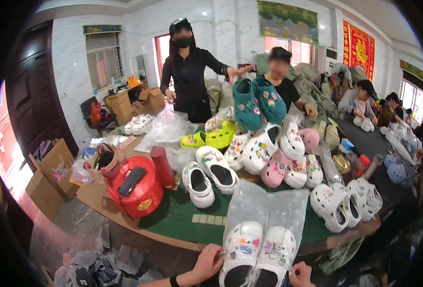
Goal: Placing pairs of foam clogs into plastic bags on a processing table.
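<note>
- White clogs (246,234): I see the pair at the near edge of the green-topped table (173,215), toes pointing away, dark insoles, coloured charms on uppers
- Clear bag (254,203): overlaps the toes; insertion depth I cannot tell
- Left hand (208,262): fingertips pinched on bag's left edge
- Right hand (301,275): beside right heel; grip I cannot tell
- Cardboard box (52,160), left: contents indistinct

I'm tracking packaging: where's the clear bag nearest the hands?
In the head view, the clear bag is right of lower centre, reaching over the green mat past the toes of the white clogs between the left hand and right hand.
</note>
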A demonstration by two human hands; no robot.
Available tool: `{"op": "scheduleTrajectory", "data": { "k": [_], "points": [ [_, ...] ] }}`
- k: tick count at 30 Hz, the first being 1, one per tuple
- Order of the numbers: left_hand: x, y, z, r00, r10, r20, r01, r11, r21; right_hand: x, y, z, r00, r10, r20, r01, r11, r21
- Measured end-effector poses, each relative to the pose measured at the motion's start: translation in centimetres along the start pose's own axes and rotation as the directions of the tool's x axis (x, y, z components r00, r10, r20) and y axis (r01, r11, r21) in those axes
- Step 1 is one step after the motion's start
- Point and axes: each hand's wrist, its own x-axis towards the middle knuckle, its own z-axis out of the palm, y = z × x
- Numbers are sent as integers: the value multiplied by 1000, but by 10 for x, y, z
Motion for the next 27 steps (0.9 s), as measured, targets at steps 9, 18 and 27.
{"op": "scheduleTrajectory", "data": {
  "k": [9,18,27],
  "points": [
    [35,5,16,969,212,-125,-192,969,156,26,8,-12,969,110,222,-107,994,-26],
    [35,23,10,924,355,-141,-289,891,349,25,12,4,996,-83,-28,77,982,-171],
    [-3,9,6,887,435,-153,-423,900,103,-11,23,-18,957,-198,212,213,976,-50]
  ]
}}
